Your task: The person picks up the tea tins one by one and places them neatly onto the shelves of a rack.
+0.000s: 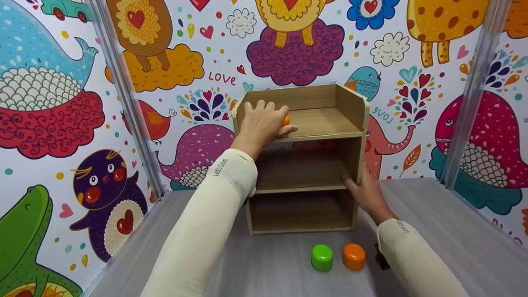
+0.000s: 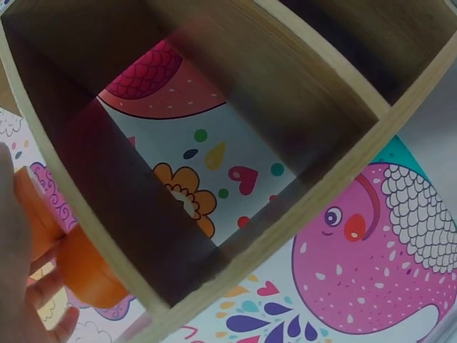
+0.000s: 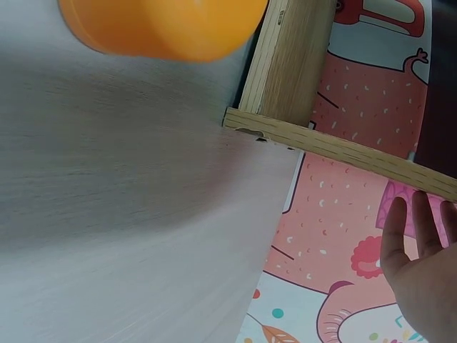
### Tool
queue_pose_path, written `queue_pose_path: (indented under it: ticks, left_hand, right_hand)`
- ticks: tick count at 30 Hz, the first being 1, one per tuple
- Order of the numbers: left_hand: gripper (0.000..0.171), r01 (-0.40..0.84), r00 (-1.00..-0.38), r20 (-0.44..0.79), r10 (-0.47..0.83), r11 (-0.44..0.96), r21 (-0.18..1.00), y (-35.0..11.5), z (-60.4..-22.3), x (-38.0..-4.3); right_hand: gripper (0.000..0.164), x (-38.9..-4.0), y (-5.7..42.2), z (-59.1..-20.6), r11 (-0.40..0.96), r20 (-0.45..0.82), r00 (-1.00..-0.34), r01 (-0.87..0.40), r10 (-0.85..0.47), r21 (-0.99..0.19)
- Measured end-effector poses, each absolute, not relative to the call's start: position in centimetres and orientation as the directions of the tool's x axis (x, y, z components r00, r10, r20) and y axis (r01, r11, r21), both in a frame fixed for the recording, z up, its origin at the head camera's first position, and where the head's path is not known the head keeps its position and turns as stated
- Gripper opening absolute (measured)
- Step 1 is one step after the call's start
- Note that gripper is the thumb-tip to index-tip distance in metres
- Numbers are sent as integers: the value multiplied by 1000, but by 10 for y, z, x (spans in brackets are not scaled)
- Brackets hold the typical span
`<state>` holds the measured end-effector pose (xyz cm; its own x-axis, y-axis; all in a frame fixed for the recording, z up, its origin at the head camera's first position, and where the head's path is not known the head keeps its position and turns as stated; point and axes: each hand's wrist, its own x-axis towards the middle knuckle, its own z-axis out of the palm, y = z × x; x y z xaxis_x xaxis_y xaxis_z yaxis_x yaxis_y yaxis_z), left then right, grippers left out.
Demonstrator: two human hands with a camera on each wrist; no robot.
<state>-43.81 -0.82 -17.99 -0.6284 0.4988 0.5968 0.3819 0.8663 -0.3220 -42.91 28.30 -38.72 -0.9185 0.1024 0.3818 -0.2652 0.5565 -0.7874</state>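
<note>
My left hand (image 1: 262,123) grips a rounded orange cup (image 1: 286,119) over the top tier of a small wooden shelf (image 1: 311,191). Two orange parts (image 2: 89,268) show by the fingers in the left wrist view; I cannot tell whether they are one cup or two. At the shelf's right side, my right hand (image 1: 367,194) holds the side panel, thumb around its front edge and fingers along the outside. On the table in front of the shelf, a green cup (image 1: 321,258) and another orange cup (image 1: 354,256) stand side by side, closed ends up.
The shelf has three tiers and stands on a grey wood-grain table (image 1: 264,272). Behind and beside it rise walls (image 1: 222,53) printed with cartoon animals, joined by metal corner posts (image 1: 128,99). A small black object (image 1: 382,258) shows beside the right sleeve.
</note>
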Motion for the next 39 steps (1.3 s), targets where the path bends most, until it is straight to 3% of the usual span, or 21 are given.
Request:
queue_pose_path:
  ticks: [16,39]
  left_hand:
    - [60,358,-624,623,471,881,-308,-6,-192,-444]
    - [62,310,-704,573,421,907,-286,3,-202,-444]
  right_hand:
    - [78,-429,283,-390,572,393,-914,-270,99,-774]
    - [80,-429,283,-388,548,371,-923,-258,105,-796]
